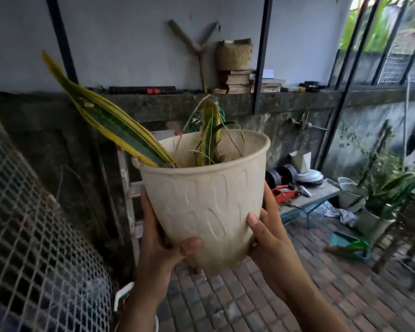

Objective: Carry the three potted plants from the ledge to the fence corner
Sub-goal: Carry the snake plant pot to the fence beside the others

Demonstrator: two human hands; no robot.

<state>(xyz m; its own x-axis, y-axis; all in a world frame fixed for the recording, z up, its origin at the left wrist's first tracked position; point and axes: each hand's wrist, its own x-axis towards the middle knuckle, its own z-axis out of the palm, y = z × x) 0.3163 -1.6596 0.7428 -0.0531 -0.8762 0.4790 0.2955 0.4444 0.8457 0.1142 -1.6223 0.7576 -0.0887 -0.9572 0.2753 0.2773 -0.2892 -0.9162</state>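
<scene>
A cream plastic pot (206,200) with a yellow-edged green snake plant (106,121) is lifted in mid-air in front of me, tilted a little to the left. My left hand (163,238) grips its lower left side, thumb across the front near the base. My right hand (266,226) grips the lower right side, thumb on the front wall. More potted plants (379,200) stand on the floor at the right, by the fence bars (345,68). The concrete ledge (201,97) runs along the wall behind the pot.
A wire mesh panel (34,224) leans at the left. A ladder (130,188) stands behind the pot. A low bench (309,200) with dumbbells and a red jack sits ahead on the right. A teal dustpan (347,245) lies on the brick floor (273,295).
</scene>
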